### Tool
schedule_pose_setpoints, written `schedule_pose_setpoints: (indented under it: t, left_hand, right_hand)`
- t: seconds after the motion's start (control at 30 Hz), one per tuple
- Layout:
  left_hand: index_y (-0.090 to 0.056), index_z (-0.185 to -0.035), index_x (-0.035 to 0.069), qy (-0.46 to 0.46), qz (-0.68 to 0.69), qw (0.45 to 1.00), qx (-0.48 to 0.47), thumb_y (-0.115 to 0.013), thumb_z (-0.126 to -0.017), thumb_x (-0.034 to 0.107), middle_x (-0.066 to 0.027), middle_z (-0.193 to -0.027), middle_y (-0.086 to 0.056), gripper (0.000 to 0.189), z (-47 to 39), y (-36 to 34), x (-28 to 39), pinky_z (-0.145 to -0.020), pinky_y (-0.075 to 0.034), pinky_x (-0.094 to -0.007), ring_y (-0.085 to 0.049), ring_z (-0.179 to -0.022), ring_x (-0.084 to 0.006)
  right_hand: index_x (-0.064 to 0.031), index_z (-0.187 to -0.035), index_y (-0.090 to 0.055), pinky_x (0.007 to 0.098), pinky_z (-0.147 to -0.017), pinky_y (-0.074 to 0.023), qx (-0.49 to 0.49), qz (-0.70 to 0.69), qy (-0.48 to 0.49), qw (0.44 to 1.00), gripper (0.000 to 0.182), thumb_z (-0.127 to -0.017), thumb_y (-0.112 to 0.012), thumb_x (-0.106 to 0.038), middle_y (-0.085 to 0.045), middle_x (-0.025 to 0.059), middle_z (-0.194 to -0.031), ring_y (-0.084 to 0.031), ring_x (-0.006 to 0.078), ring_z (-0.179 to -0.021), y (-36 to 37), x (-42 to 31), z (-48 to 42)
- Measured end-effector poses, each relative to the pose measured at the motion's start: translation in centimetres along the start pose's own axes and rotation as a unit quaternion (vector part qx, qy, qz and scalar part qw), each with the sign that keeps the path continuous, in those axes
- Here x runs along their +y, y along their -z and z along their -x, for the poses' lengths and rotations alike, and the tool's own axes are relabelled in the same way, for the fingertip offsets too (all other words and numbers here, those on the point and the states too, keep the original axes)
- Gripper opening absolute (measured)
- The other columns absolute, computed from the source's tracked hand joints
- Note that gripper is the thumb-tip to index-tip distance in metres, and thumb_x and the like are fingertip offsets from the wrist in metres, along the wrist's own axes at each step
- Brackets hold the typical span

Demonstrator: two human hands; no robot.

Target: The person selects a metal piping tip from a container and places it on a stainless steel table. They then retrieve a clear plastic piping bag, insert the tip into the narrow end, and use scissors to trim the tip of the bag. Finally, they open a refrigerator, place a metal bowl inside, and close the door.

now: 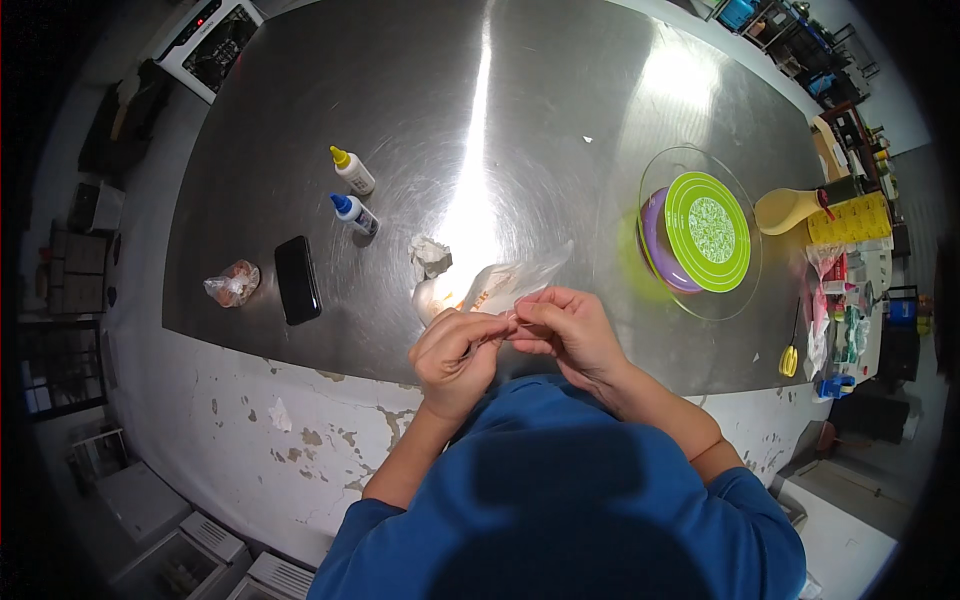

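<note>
Close to my body, above the table's near edge, both hands pinch a thin, see-through plastic bag [517, 277] with orange print. The fingertips of my left hand [456, 360] meet those of my right hand [577, 334] at a gathered part of the film. Beyond the fingers the bag spreads up and to the right. Whitish material with orange print [433, 300] shows just past my left hand; whether it belongs to the same bag I cannot tell. A crumpled white paper or tissue [430, 256] lies behind it. My fingers hide part of the gripped film.
Left on the steel table [360, 75] are a black phone [298, 281], a small tied bag [234, 283], and yellow-capped [354, 172] and blue-capped bottles [355, 216]. At right stand a green-topped turntable [709, 232], a filled piping bag [786, 210] and yellow-handled scissors [789, 358].
</note>
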State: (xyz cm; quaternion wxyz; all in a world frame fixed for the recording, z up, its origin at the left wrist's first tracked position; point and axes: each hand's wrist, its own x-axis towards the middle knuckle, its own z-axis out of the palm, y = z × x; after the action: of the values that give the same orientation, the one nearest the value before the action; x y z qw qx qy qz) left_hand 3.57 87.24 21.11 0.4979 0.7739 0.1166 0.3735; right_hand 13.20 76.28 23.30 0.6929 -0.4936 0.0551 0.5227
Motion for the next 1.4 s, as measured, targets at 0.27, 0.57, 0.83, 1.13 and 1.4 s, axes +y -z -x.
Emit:
schedule_pose_setpoints:
  t: [0.27,0.57,0.83,1.13,1.4]
  left_hand:
    - [-0.063,-0.077,0.006,-0.05,0.027,0.992,-0.117,-0.071,-0.055,0.002,-0.0054,-0.071,-0.058,0.023,-0.1,0.3,-0.1,-0.051,-0.042,-0.0246,-0.053,-0.059,-0.0159]
    - [-0.061,-0.098,0.009,-0.059,-0.058,0.97,-0.23,-0.072,-0.058,0.019,-0.0055,-0.088,-0.055,0.042,-2.0,1.5,0.0,-0.063,-0.037,-0.026,-0.044,-0.074,-0.0183]
    - [-0.062,-0.068,0.005,0.016,-0.047,0.978,-0.204,-0.069,-0.062,0.011,-0.003,-0.062,-0.055,0.011,-1.7,1.8,-1.5,-0.058,-0.038,-0.0254,-0.049,-0.06,-0.0155]
    - [-0.063,-0.072,0.003,0.125,-0.008,0.983,-0.131,-0.063,-0.07,0.005,-0.0037,-0.066,-0.06,0.003,-0.9,-1.4,-0.1,-0.052,-0.035,-0.0205,-0.049,-0.057,-0.0087]
    - [-0.063,-0.074,0.0,0.238,0.002,0.962,-0.13,-0.066,-0.066,-0.001,-0.0026,-0.064,-0.06,0.009,1.2,-7.2,3.6,-0.048,-0.036,-0.0164,-0.049,-0.053,-0.0046]
  right_hand:
    - [0.002,-0.084,-0.056,0.0207,-0.057,-0.0483,-0.004,0.065,0.132,0.989,0.012,-0.077,-0.057,-0.008,-0.06,0.0087,-0.076,-0.058,0.0116,-0.067,0.3,0.7,-0.7]
    - [-0.0008,-0.071,-0.059,0.0265,-0.05,-0.0441,-0.07,0.526,0.354,0.77,0.01,-0.065,-0.064,-0.005,-0.057,0.0109,-0.065,-0.057,0.0199,-0.056,0.8,1.0,-0.3]
    - [-0.0018,-0.073,-0.061,0.0274,-0.049,-0.0439,-0.022,0.499,0.391,0.774,0.007,-0.069,-0.063,-0.007,-0.058,0.0087,-0.065,-0.057,0.0197,-0.056,1.1,0.7,-0.5]
    - [-0.003,-0.072,-0.061,0.026,-0.05,-0.044,0.006,0.454,0.432,0.78,0.007,-0.069,-0.065,-0.008,-0.058,0.0082,-0.068,-0.057,0.0174,-0.06,3.3,-0.1,0.2]
    - [-0.0011,-0.071,-0.063,0.023,-0.052,-0.0449,-0.002,0.353,0.423,0.835,0.008,-0.064,-0.069,-0.003,-0.061,0.0078,-0.068,-0.057,0.0129,-0.06,9.5,-1.4,3.4]
